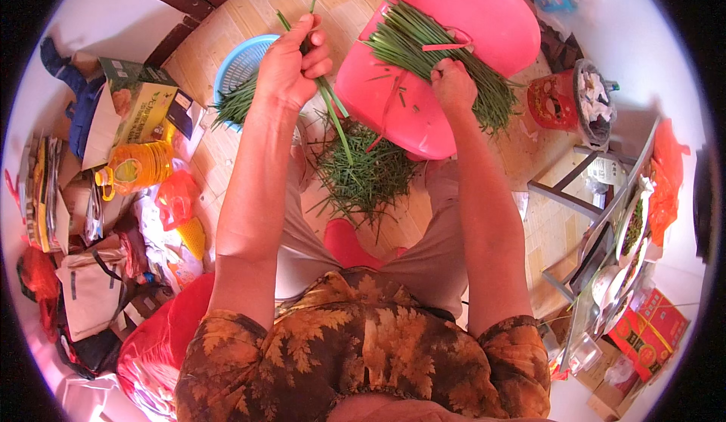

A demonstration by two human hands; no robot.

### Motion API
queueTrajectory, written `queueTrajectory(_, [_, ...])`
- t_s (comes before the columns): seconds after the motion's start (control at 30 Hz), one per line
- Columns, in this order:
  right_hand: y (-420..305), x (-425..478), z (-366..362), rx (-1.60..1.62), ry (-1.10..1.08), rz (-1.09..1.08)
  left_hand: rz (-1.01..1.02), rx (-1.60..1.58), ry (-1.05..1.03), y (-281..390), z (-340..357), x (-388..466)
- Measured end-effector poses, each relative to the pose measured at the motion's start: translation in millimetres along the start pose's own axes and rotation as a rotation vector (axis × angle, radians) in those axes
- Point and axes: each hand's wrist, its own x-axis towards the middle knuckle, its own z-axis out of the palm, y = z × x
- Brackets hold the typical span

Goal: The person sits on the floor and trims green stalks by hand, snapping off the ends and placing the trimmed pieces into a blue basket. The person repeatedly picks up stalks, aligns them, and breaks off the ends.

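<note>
My left hand (pixel 295 62) is closed around a few long green stems (pixel 342 135), which look like garlic chives. Their ends stick out above and below the fist. On a pink plastic stool or chair (pixel 505 13) lies a thick bundle of the same green stems (pixel 414 36), with a pinkish tie strip (pixel 448 46) across it. The curled fingers of my right hand (pixel 455 84) pinch stems at the near edge of the bundle; the fingertips are partly hidden. More stems (pixel 235 101) rest in a blue plastic basket (pixel 227 67) beyond my left forearm.
Short green trimmings (pixel 368 167) are heaped on the wood-look floor (pixel 215 150) between my legs. A red bin (pixel 550 101) stands at right, near a low table (pixel 581 314) with dishes. An oil jug (pixel 142 167), cardboard box (pixel 139 113) and bags crowd the left.
</note>
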Motion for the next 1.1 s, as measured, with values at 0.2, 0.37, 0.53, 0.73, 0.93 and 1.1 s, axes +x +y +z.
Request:
queueTrajectory(0.2, [-5.3, 0.7, -15.9, 0.131, 0.046, -0.022, 0.004, 0.091, 0.015, -3.7, 9.4, -2.6])
queueTrajectory(0.37, [-25.4, 1.8, -65.6, 0.666, -0.03, -0.104, -0.014, 0.133, -0.038, -10.0, 12.6, -4.5])
queueTrajectory(0.53, [-63.8, -34.2, -114.5, 1.063, -0.309, 0.03, -0.034, 0.245, -0.104, -19.3, 15.4, -10.9])
queueTrajectory(0.73, [-83.7, -46.9, -116.1, 1.116, -0.385, -0.024, 0.015, 0.264, -0.066, -23.3, 29.4, -17.9])
queueTrajectory(0.93, [-90.8, -50.5, -104.1, 1.057, -0.293, -0.109, 0.077, 0.239, -0.104, -19.6, 26.4, -18.5])
queueTrajectory(1.1, [-95.5, -53.6, -104.7, 0.976, -0.275, -0.105, 0.134, 0.203, -0.093, -16.5, 24.2, -18.6])
